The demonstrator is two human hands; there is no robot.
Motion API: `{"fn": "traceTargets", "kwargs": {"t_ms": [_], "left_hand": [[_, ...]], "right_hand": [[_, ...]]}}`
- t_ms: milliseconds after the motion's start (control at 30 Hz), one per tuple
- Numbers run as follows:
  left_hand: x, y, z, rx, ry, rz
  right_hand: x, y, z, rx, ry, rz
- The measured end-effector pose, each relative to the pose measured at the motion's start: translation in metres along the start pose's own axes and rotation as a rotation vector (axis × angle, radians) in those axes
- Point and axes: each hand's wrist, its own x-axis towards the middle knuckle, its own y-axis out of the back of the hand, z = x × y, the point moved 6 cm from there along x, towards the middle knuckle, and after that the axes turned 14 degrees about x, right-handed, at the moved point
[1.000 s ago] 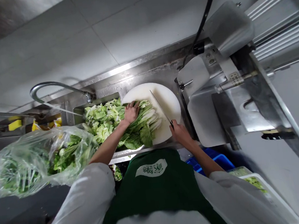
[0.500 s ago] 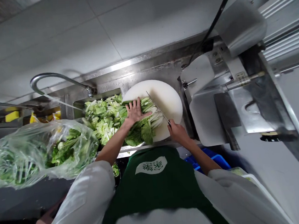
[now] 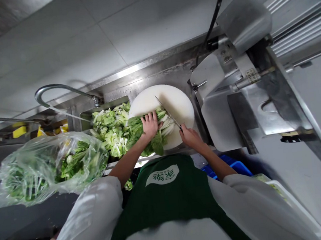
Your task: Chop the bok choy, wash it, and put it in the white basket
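Note:
My right hand [image 3: 190, 136] is closed round the handle of a kitchen knife [image 3: 167, 111]. Its blade points away and to the left over a round white cutting board [image 3: 175, 93], just beside the white stem ends of a bunch of leafy greens [image 3: 136, 130]. My left hand [image 3: 151, 126] presses down on that bunch, its fingers close together and bent over the leaves. The bunch lies across the left and near part of the board. Against its left side, cut greens [image 3: 109, 121] are heaped in the sink basin.
A clear plastic bag [image 3: 49, 164] of greens lies left of the basin. Behind it, a curved faucet [image 3: 56, 86] arches over the sink. A metal slicing machine [image 3: 221, 125] stands close on the right. Below my right arm is a blue crate [image 3: 237, 165].
My left hand has gone from spread fingers to fingers drawn together and bent over the greens, slightly nearer to me. My right hand still holds the knife in about the same place.

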Motion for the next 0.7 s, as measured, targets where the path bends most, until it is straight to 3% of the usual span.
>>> {"fn": "traceTargets", "kwargs": {"t_ms": [167,333,500,700], "left_hand": [[-0.044,-0.003,0.024,-0.002,0.004,-0.003],[-0.062,-0.014,0.037,0.000,-0.019,-0.038],[-0.040,-0.026,0.022,-0.057,-0.056,-0.037],[-0.003,-0.036,0.001,-0.133,-0.035,-0.023]], "right_hand": [[0.004,-0.001,-0.004,-0.013,-0.009,0.022],[0.012,-0.001,-0.012,-0.011,0.011,0.041],[0.003,0.009,-0.013,-0.042,0.001,0.059],[-0.040,0.013,-0.020,-0.012,0.010,0.118]]}}
